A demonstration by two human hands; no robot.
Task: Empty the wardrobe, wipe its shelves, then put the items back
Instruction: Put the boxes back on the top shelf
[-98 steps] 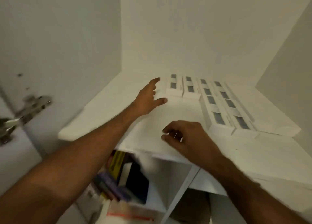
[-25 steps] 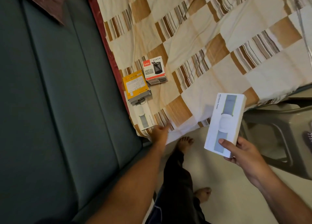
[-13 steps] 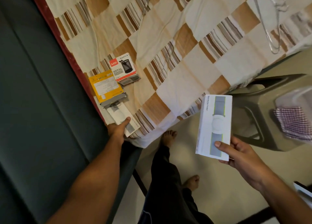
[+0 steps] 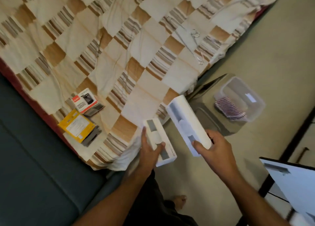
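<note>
My left hand (image 4: 150,150) grips a long white box with grey panels (image 4: 157,137), lifted off the bed at its near corner. My right hand (image 4: 215,146) holds a second, similar white box (image 4: 186,121) by its near end, just to the right. A yellow box (image 4: 76,125) and a red-and-white box with a picture of a black mesh holder (image 4: 86,101) lie on the checked bedsheet (image 4: 119,46) near its left edge.
A clear plastic container with a checked cloth inside (image 4: 238,101) sits on a grey stool (image 4: 209,116) by the bed. Wire hangers (image 4: 192,41) lie on the sheet. A dark green sofa (image 4: 34,166) fills the left. A white door panel (image 4: 296,179) stands at the right.
My left hand has picked the white box up off the bed and carried it right, next to the one in my right hand. The view has swung right.
</note>
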